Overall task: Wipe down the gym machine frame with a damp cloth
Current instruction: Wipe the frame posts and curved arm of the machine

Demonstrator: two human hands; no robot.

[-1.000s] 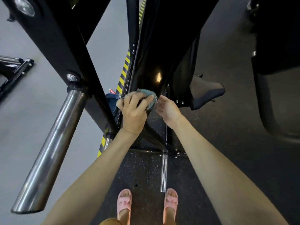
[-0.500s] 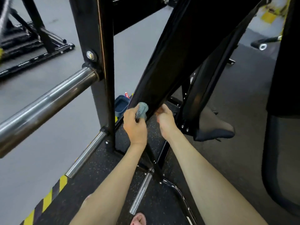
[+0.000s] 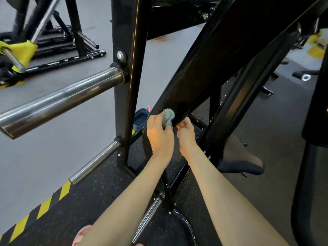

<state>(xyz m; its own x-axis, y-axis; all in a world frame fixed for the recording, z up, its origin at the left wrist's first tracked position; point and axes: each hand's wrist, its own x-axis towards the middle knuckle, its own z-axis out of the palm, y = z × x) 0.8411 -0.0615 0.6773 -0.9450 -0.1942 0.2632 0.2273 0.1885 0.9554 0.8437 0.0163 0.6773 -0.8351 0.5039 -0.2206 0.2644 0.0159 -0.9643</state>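
Cloth (image 3: 168,116) sits bunched in the left hand (image 3: 159,137), pressed on the low end of the slanted beam (image 3: 213,71) running up and rightward, right hand (image 3: 186,134) curled just beside it, grip unclear tbh.

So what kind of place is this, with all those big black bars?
Most likely a gym. A heavy black machine frame stands on speckled rubber flooring, thick steel pegs for weight plates stick out of it, and another black rack stands farther back.
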